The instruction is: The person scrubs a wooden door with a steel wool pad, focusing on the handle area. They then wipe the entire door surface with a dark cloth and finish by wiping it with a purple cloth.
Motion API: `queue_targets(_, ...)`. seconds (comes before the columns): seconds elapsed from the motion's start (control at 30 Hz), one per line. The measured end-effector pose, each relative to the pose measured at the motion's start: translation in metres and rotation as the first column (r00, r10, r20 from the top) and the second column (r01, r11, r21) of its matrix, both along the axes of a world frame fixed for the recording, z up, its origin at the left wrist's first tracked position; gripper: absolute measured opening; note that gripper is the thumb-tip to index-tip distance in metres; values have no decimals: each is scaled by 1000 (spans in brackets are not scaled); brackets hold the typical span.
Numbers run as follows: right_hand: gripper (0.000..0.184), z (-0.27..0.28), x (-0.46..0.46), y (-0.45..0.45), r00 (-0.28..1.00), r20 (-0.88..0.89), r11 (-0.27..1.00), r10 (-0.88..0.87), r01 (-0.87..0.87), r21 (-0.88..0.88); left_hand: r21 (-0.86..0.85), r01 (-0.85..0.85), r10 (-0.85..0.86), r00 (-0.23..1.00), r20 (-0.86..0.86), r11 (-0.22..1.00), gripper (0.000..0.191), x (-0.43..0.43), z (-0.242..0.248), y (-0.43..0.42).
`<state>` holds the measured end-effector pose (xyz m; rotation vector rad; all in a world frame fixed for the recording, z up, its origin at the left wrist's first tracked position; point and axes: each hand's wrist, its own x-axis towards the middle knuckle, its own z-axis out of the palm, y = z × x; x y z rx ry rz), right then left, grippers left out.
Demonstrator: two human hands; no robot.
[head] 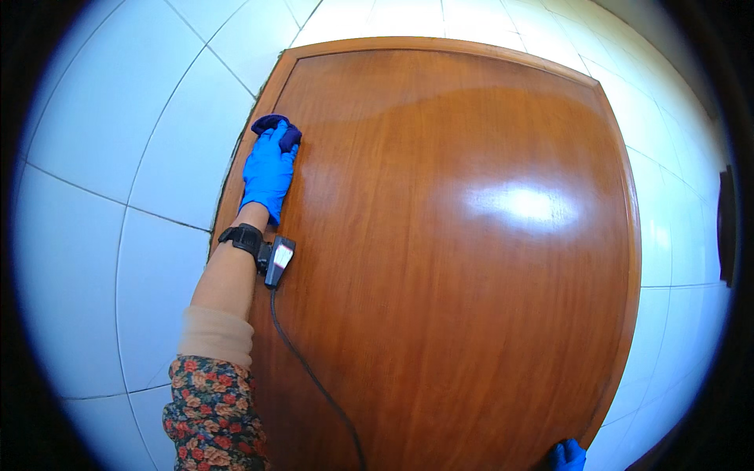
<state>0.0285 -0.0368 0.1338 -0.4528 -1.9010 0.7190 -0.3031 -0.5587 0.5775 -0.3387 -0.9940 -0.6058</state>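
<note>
My left hand [269,173], in a blue disposable glove, presses a folded dark purple cloth [290,139] on the left border of a glossy brown wooden panel [447,282]. The cloth lies partly on the raised wooden trim [284,79] and partly on the flat face beside it. Only the gloved fingers of my right hand [568,455] show, at the panel's lower right edge; the rest is cut off by the picture's bottom. Whether those fingers hold anything, I cannot tell.
White tiles [171,118] with dark joints surround the panel. A black wrist strap [242,237] carries a small device [280,262], and its cable [321,385] trails down across the wood. Far right, a dark object [726,226] stands against the tiles.
</note>
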Motion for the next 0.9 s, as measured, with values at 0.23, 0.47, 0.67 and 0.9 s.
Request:
queue_targets(0.23,22,-6,-7,9,998,13,988,-67,64,141,-299,81,-80,997,15,951,29,66,37,135)
queue_targets(0.47,21,-8,-10,6,997,-27,995,-72,73,74,-593,-34,-185,934,-305,804,32,107,72,257)
queue_targets(0.67,20,-7,-10,5,998,-63,1000,8,-9,-9,-461,113,-119,993,17,880,41,53,94,130)
queue_targets(0.9,22,-8,-12,3,998,-62,993,27,-34,-109,-86,47,-22,963,269,995,37,-4,65,-11)
